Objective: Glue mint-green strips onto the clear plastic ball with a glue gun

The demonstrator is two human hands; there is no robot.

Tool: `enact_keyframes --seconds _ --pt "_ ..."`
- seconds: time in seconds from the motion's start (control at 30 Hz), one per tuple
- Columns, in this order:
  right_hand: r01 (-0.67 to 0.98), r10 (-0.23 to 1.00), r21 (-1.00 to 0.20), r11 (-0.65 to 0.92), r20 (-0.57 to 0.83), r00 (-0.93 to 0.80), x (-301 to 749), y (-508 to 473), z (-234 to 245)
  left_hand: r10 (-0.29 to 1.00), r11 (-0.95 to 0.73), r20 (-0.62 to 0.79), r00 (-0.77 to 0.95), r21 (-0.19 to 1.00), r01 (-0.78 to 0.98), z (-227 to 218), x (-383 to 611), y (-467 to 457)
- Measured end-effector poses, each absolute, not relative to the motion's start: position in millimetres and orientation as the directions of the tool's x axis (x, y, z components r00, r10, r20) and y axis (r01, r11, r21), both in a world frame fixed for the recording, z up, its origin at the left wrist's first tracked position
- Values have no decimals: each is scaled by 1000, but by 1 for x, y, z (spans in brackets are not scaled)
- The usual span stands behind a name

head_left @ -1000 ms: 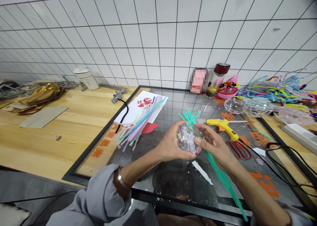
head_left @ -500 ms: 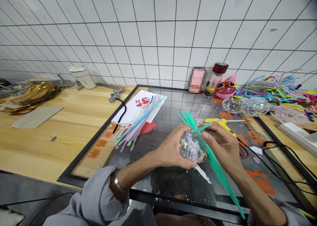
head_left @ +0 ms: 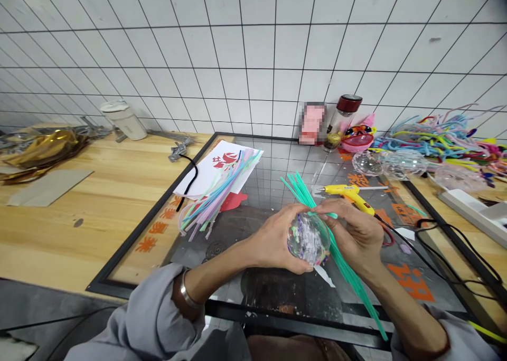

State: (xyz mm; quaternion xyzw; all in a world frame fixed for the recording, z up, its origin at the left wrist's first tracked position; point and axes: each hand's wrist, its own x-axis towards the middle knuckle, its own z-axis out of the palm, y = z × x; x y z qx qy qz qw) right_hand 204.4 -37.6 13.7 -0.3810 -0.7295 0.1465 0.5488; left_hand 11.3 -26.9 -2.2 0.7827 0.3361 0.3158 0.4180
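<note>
My left hand [head_left: 275,239] is wrapped round a clear ball [head_left: 309,239] with colourful bits and white shreds showing in it. In my right hand [head_left: 352,231] a short green pipe cleaner [head_left: 327,215] is pinched between thumb and fingers at the top of the ball. Its end pokes out to the right of the fingertips. Beneath both hands a bundle of long green pipe cleaners [head_left: 356,282] lies slantwise on the glass panel [head_left: 222,276]. A white paper strip [head_left: 324,276] rests just below the ball.
A yellow glue gun [head_left: 354,196] with a black cord lies right of my hands. Pastel pipe cleaners [head_left: 222,195] cover part of a white sheet [head_left: 198,179] to the left. Behind stand a jar [head_left: 340,121] and pink figure [head_left: 358,139]; more pipe cleaners [head_left: 428,134] heap at right.
My right fingers have moved left and down, bringing the short green pipe cleaner against the top of the ball. My left hand keeps its hold. The view has shifted slightly.
</note>
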Motion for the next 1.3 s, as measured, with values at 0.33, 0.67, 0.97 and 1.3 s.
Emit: enact_keyframes --seconds 0.33,0.67,0.97,1.3 --pt "324 814 -766 555 580 -23 202 -37 15 814 -399 192 548 871 287 -4 12 -26" --pt "104 903 -901 420 427 55 200 -37 17 805 -430 219 551 856 288 -6 11 -26" --pt "125 845 -836 534 534 -37 204 -36 14 834 -411 196 516 844 345 -3 11 -27" --pt "106 862 -856 506 506 -30 205 -37 13 834 -392 185 519 862 322 -7 9 -28"
